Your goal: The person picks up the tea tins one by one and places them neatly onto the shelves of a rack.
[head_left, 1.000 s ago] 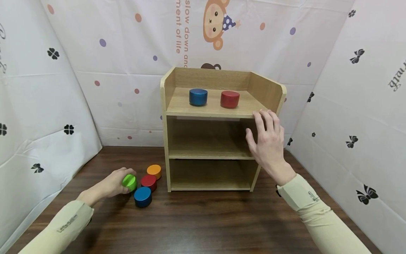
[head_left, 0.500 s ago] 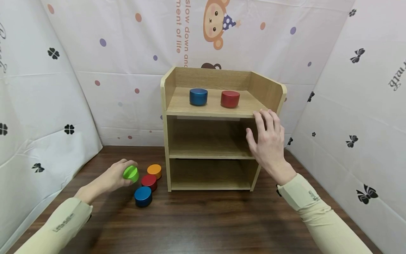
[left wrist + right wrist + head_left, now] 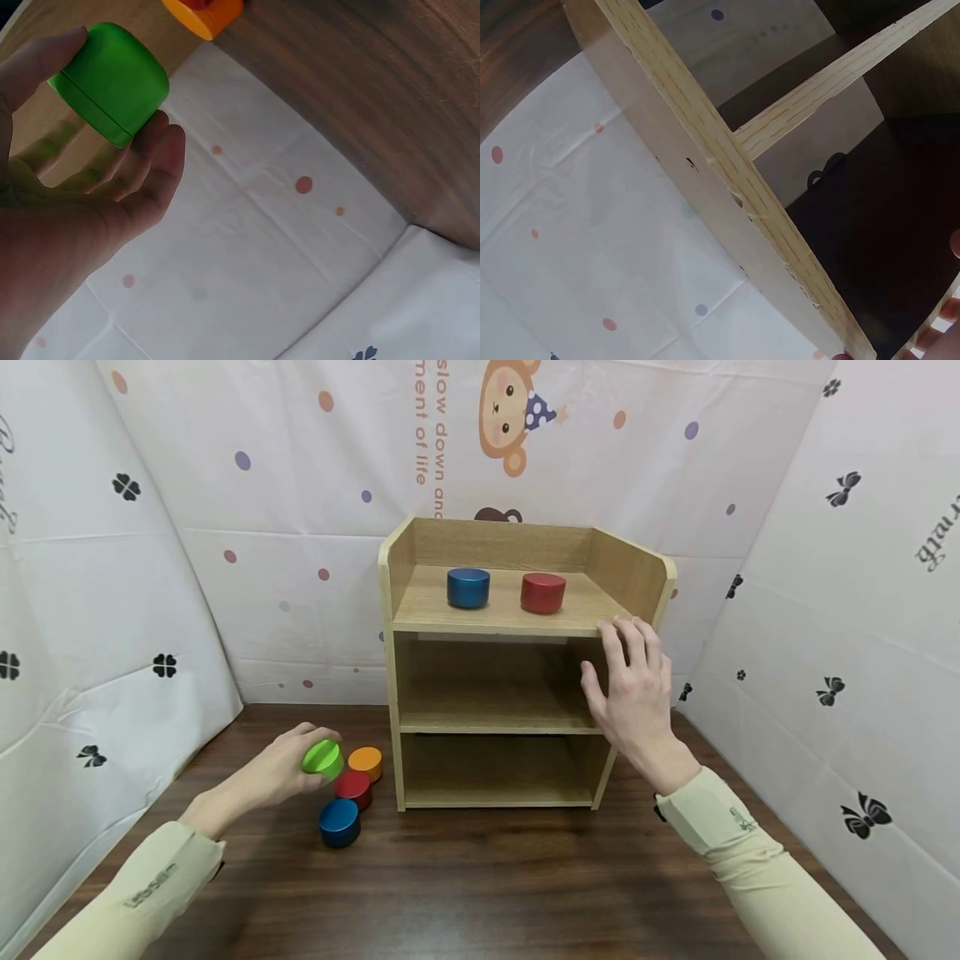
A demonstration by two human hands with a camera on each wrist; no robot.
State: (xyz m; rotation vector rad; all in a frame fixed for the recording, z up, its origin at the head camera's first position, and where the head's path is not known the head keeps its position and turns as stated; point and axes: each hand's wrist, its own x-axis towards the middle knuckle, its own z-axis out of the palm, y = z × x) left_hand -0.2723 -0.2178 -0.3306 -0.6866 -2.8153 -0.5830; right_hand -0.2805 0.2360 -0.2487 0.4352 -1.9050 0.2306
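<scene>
My left hand (image 3: 279, 767) holds a round green block (image 3: 323, 760) between thumb and fingers, raised off the table. The left wrist view shows the green block (image 3: 116, 81) tilted in the grip. Close by on the table stand an orange block (image 3: 365, 763), a red block (image 3: 354, 789) and a blue block (image 3: 340, 823). My right hand (image 3: 637, 702) rests its fingertips on the front edge of a wooden shelf unit's (image 3: 498, 630) top board, at the right, thumb apart from the fingers. Only bits of fingers show in the right wrist view.
On the top board sit a second blue block (image 3: 468, 588) and a second red block (image 3: 543, 593), side by side. A middle board (image 3: 498, 714) and a bottom board (image 3: 495, 793) lie below. Printed white cloth (image 3: 300, 585) surrounds the dark wooden table (image 3: 480, 885).
My left hand has lifted the green block off the table and carried it up and slightly right, towards the orange block. My right hand has stayed on the shelf edge.
</scene>
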